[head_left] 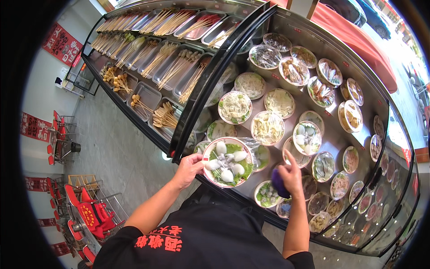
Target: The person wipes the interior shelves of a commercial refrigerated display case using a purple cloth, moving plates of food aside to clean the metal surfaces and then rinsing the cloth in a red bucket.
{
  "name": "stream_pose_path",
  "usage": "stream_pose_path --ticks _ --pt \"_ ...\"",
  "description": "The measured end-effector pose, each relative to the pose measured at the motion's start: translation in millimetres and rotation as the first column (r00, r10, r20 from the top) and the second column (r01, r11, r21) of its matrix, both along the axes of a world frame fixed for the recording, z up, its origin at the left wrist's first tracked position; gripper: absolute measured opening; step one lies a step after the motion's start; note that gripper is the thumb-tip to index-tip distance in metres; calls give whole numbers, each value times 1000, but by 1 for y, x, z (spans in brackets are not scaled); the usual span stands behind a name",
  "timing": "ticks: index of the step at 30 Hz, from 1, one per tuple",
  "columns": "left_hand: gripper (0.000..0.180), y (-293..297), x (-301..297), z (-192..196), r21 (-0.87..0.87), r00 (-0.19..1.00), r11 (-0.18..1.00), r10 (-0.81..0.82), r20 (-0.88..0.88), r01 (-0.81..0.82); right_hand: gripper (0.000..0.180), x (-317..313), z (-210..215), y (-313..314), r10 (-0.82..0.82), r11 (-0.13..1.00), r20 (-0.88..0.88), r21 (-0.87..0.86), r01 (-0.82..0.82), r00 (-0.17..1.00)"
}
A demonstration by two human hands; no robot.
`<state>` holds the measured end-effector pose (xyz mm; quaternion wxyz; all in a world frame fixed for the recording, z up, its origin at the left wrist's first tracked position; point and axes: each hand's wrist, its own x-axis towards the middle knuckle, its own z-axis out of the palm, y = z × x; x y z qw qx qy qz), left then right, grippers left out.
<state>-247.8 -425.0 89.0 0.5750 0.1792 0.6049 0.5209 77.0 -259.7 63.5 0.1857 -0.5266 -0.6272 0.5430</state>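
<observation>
My left hand (pixel 188 171) grips the left edge of a white plate (pixel 222 185) with its thumb and fingers, at the near edge of the display case. Green lettuce lines the plate, and several whole white baby squid or cuttlefish (pixel 240 155) lie in a ring on it. Clear plastic film (pixel 257 150) shows beside the plate's right edge. My right hand (pixel 292 175) is closed around a bunched purple cloth (pixel 278 183), one finger pointing up, over the near row of plates. A film-covered plate of similar white seafood (pixel 307 138) sits just beyond it.
Several film-wrapped plates of food (pixel 280 103) fill the steel case (pixel 333 125), some stacked. Left of a black-framed divider (pixel 215 76), metal trays (pixel 150 92) hold many skewers (pixel 165 115). Red chairs and a table (pixel 92 217) stand at the far left on grey floor (pixel 121 134).
</observation>
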Motion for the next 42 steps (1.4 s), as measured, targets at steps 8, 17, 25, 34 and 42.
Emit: stream_pose_path --ticks 8,17,25,34,42 --pt "18 14 20 10 2 969 977 -212 129 214 38 -58 -7 -38 146 896 -197 441 -45 969" --pt "13 2 33 0 -33 966 994 -92 241 103 30 -67 -16 -83 123 971 -273 232 -59 954" --pt "12 2 37 -3 -25 956 994 -98 275 109 38 -46 17 -97 134 910 -491 -282 -303 861" --pt "16 -18 10 12 -64 987 997 44 158 -34 69 -84 27 -89 152 772 -752 -315 -553 641" --pt "30 -3 23 11 -60 967 996 77 241 -65 50 -85 -11 -73 -94 691 -746 -526 -496 660"
